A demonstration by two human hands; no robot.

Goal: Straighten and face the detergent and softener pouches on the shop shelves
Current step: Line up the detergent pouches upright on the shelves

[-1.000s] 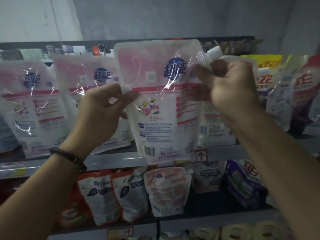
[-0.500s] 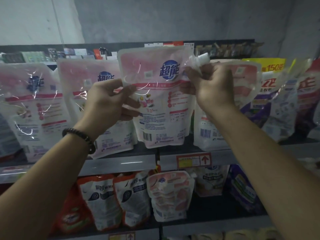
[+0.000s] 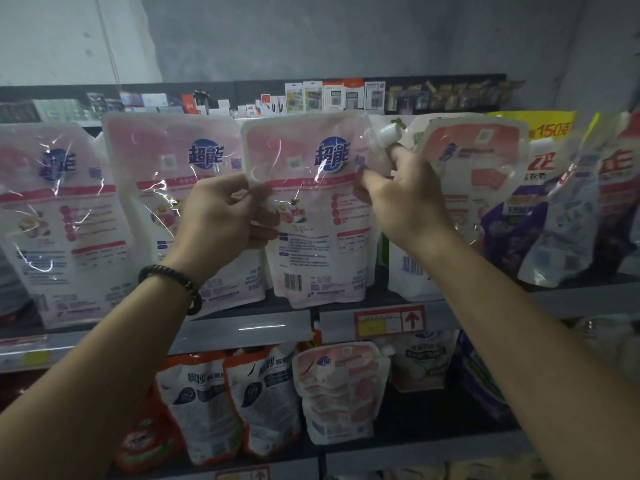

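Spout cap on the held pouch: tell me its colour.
The spout cap is white, best seen in the head view, above the right hand gripping the pouch.

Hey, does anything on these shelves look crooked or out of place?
Yes. At the right end of the upper shelf a white pouch leans sideways in front of a purple pouch. On the lower shelf the orange pouch at far left looks slumped. The held pink pouch stands upright.

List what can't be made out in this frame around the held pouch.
Head view:
- Small print on the held pouch: too small, glare.
- Its side edges: covered by the left hand and right hand.
- Price tag: blurred.
- Far-left pouch: cut off by the frame edge.
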